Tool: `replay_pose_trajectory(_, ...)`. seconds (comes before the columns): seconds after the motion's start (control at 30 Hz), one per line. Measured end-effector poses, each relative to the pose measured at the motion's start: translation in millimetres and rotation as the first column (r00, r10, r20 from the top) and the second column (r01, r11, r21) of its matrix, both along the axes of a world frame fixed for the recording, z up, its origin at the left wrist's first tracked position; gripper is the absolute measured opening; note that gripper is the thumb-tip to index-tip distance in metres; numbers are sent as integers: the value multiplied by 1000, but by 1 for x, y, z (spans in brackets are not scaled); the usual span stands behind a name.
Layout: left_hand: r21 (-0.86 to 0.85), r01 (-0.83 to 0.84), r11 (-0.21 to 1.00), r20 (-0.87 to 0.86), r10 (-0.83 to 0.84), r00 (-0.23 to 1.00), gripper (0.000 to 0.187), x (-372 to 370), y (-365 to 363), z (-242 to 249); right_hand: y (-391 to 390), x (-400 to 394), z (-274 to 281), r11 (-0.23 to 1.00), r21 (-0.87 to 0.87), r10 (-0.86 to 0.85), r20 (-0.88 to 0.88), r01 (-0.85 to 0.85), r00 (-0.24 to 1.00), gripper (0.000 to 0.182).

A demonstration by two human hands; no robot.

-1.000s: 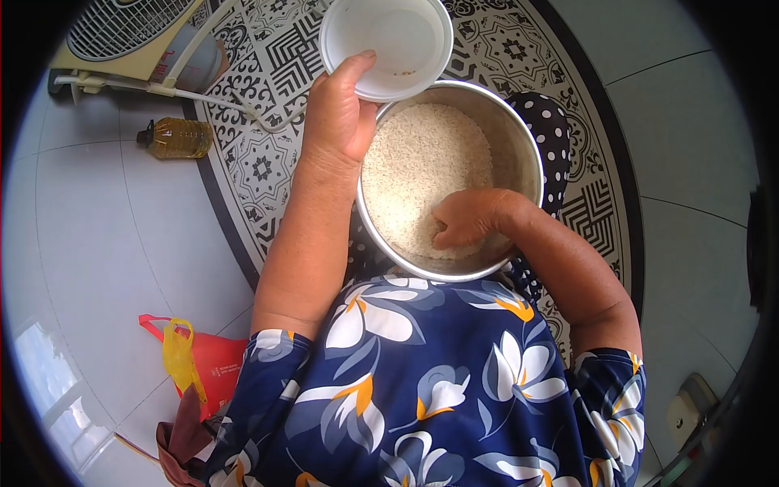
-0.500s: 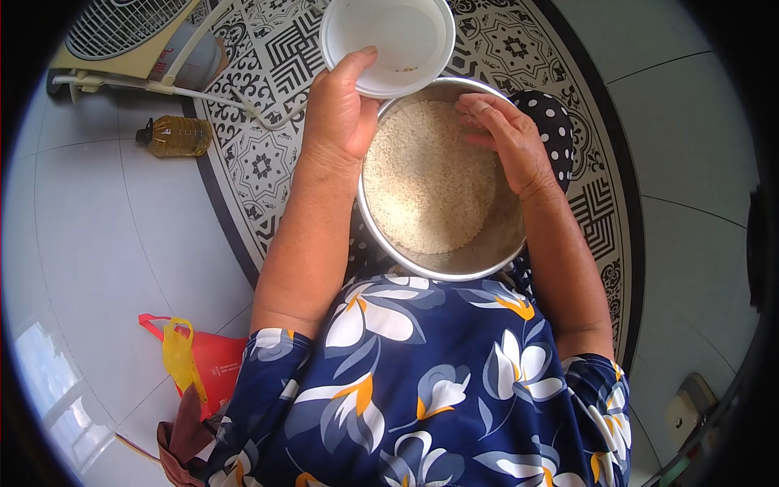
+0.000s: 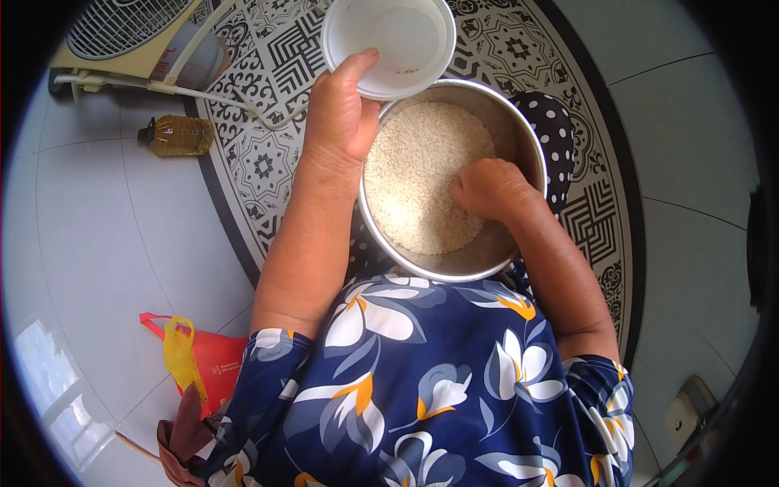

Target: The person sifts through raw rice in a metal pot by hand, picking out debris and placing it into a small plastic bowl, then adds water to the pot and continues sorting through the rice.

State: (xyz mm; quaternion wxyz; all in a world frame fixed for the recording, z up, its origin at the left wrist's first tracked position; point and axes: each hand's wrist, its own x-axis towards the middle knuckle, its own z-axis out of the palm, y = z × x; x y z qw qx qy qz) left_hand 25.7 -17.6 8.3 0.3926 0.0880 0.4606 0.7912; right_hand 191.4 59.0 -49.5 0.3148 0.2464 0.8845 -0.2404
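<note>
Curling down at the rice [image 3: 422, 154], the fingers of the right hand [image 3: 493, 188] hide their own tips, so I can't tell whether they pinch any grains. The left hand [image 3: 339, 115] grips the near side of a white bowl [image 3: 398, 34] (thumb inside, a few brown specks close by). That bowl looks light and stiff, best held by its wall. The rice, probably loose and slippery, fills the bottom of a metal pot [image 3: 531, 150], likely heavy, safest taken by opposite sides of its rim.
</note>
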Motion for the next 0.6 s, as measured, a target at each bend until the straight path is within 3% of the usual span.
replay_pose_trajectory(0.13, 1, 13, 1000, 14, -13, 1000, 41, -4, -1, -8, -5, 2, -7, 973, -133, 195, 31, -189, 980, 35)
replay_pose_trajectory(0.2, 13, 16, 1000, 7, -16, 1000, 41, -4, 0, -6, -6, 4, -7, 897, -318, 304, -60, -307, 951, 40)
replay_pose_trajectory(0.33, 29, 22, 999, 3, -22, 1000, 42, -1, -1, -2, -13, 0, -2, 859, -432, 294, -24, -275, 956, 44)
replay_pose_trajectory(0.43, 9, 8, 1000, 18, -8, 1000, 42, -1, -1, -2, -13, -9, 1, 764, -582, 314, -43, -279, 949, 45)
replay_pose_trajectory(0.5, 14, 6, 1000, 32, -7, 999, 42, -3, -2, -5, -10, -15, 11, 718, -659, 182, -132, -223, 974, 50)
replay_pose_trajectory(0.53, 18, 4, 1000, 46, -5, 999, 42, -4, -2, -6, -8, -9, 22, 713, -695, -69, -197, -89, 978, 47)
replay_pose_trajectory(0.57, 16, 2, 1000, 45, -3, 999, 42, -5, -2, -7, -5, -7, 18, 712, -696, -67, -197, -91, 978, 47)
replay_pose_trajectory(0.6, 16, 2, 1000, 50, -3, 999, 42, -6, -2, -8, -1, -6, 11, 564, -824, -401, -213, 57, 891, 43)
